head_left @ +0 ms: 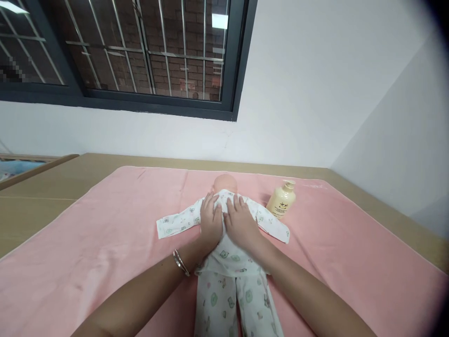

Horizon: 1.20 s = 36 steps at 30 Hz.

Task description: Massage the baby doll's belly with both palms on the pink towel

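Observation:
A baby doll (225, 182) lies on a pink sheet, its bare head towards the wall and no facial features showing. It wears a white long-sleeved top (229, 255) and matching trousers (219, 299), both printed with small green figures. My left hand (211, 220) rests flat on the left side of the doll's upper body, fingers stretched towards its head. Beside it, my right hand (242, 222) lies flat on the right side, fingers spread a little. Both sleeves stretch out sideways on the sheet. Neither hand grips anything. A bracelet (180, 262) circles my left wrist.
A cream pump bottle (281, 199) stands tilted in view just right of the doll's right-hand sleeve. The pink sheet (115, 243) covers a wooden tabletop (45, 206). Behind it rise a white wall (287, 103) and a dark-framed window (157, 105) with bars.

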Tool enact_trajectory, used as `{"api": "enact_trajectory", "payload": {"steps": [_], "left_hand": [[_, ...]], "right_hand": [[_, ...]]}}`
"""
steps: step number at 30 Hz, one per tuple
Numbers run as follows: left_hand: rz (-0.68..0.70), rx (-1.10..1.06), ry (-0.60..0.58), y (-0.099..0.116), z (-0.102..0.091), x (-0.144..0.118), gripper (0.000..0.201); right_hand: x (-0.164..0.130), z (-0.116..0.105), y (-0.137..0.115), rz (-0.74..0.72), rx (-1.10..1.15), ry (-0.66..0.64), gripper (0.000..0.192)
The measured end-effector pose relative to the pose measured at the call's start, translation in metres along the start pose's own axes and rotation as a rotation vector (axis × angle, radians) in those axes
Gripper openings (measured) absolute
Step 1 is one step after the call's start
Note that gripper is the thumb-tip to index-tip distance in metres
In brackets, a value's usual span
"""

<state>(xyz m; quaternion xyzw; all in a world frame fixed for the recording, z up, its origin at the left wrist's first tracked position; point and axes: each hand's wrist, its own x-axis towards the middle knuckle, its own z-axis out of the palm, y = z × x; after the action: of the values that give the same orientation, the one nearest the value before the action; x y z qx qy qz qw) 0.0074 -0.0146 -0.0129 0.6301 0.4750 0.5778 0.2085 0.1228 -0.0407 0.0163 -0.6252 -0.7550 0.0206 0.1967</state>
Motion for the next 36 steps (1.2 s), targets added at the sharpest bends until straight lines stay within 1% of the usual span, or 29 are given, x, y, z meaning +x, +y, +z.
{"api": "enact_trajectory", "payload": {"steps": [2, 3, 5, 6, 8, 10, 11, 12, 13, 15, 17, 18, 19, 21, 24, 26, 28, 30, 33, 36], "left_hand": [[0.057, 0.010, 0.005, -0.002, 0.000, -0.001, 0.033], [0.076, 0.012, 0.006, -0.002, 0.000, -0.001, 0.032], [0.100, 0.018, 0.007, -0.001, 0.000, -0.002, 0.031], [0.106, 0.022, 0.005, -0.001, -0.001, -0.002, 0.030], [0.111, 0.028, -0.004, 0.001, -0.001, -0.003, 0.029], [0.108, 0.018, -0.001, 0.002, -0.002, -0.003, 0.029], [0.106, 0.005, 0.010, 0.002, -0.002, -0.003, 0.029], [0.106, -0.011, 0.023, 0.002, -0.003, -0.003, 0.029], [0.111, -0.028, 0.035, 0.003, -0.004, -0.004, 0.030], [0.141, -0.050, 0.036, 0.003, -0.006, -0.004, 0.032], [0.193, -0.040, 0.015, 0.004, -0.007, -0.005, 0.032], [0.216, -0.020, 0.003, 0.004, -0.007, -0.005, 0.033], [0.230, 0.011, -0.012, 0.004, -0.006, -0.006, 0.033], [0.230, 0.087, -0.056, 0.004, -0.005, -0.007, 0.034], [0.194, 0.191, -0.124, 0.004, -0.002, -0.008, 0.037], [0.164, 0.236, -0.150, 0.002, 0.000, -0.007, 0.039], [0.125, 0.268, -0.187, 0.001, 0.001, -0.004, 0.042], [0.091, 0.294, -0.241, -0.001, 0.001, 0.000, 0.044], [0.072, 0.312, -0.302, -0.005, 0.000, 0.010, 0.045], [0.078, 0.322, -0.337, -0.010, -0.003, 0.022, 0.045]], "right_hand": [[-0.002, -0.003, -0.003, -0.163, 0.011, -0.001, 0.050], [0.001, -0.004, 0.001, -0.237, 0.042, -0.011, 0.047], [0.011, -0.007, 0.016, -0.308, 0.141, -0.027, 0.044], [0.018, -0.008, 0.024, -0.278, 0.195, -0.019, 0.044], [0.026, -0.006, 0.034, -0.121, 0.235, 0.017, 0.049], [0.024, -0.002, 0.031, 0.038, 0.179, 0.043, 0.053], [0.019, 0.000, 0.024, 0.072, 0.129, 0.047, 0.054], [0.012, 0.002, 0.015, 0.075, 0.075, 0.049, 0.055], [0.003, 0.002, 0.005, 0.037, 0.033, 0.051, 0.056], [-0.011, 0.002, -0.011, -0.106, -0.032, 0.043, 0.053], [-0.015, -0.001, -0.018, -0.200, -0.043, 0.024, 0.049], [-0.013, -0.003, -0.016, -0.224, -0.028, 0.015, 0.048], [-0.009, -0.004, -0.011, -0.228, -0.002, 0.009, 0.047], [0.004, -0.005, 0.005, -0.186, 0.063, 0.015, 0.047], [0.021, -0.003, 0.026, -0.046, 0.134, 0.058, 0.049], [0.024, 0.000, 0.032, 0.013, 0.118, 0.083, 0.051], [0.020, 0.001, 0.028, 0.028, 0.042, 0.097, 0.052], [0.010, 0.002, 0.019, 0.022, -0.052, 0.112, 0.053], [-0.007, 0.003, 0.003, -0.044, -0.151, 0.127, 0.050], [-0.017, 0.003, -0.008, -0.076, -0.187, 0.120, 0.050]]}}
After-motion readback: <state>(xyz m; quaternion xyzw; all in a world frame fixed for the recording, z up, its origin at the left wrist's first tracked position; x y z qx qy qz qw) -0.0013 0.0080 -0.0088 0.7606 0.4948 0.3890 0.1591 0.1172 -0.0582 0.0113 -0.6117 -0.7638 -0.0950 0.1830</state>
